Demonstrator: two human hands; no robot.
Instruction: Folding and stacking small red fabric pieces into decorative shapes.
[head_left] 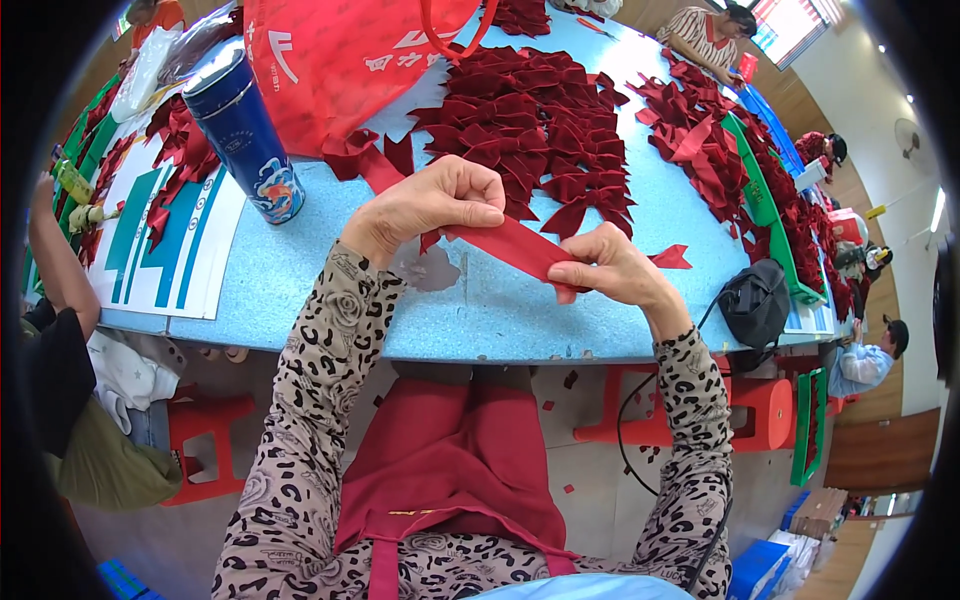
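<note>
A red ribbon (512, 246) is stretched between my two hands above the near edge of the blue table (500, 325). My left hand (440, 205) pinches its left end between thumb and curled fingers. At the other end, my right hand (615, 265) grips the ribbon with the thumb on top. Just beyond lie several rows of dark red velvet bows (530, 130), packed close together. Behind my left hand, a length of red ribbon (372, 165) runs toward a loose bow shape. One ribbon tail (671, 257) shows to the right of my right hand.
A blue tumbler (245, 140) stands at the left beside a large red bag (340, 70). A black pouch (755, 303) sits at the right edge near a green tray (770, 210) and more bows. Red stools (765, 412) stand below. Other people sit around the table.
</note>
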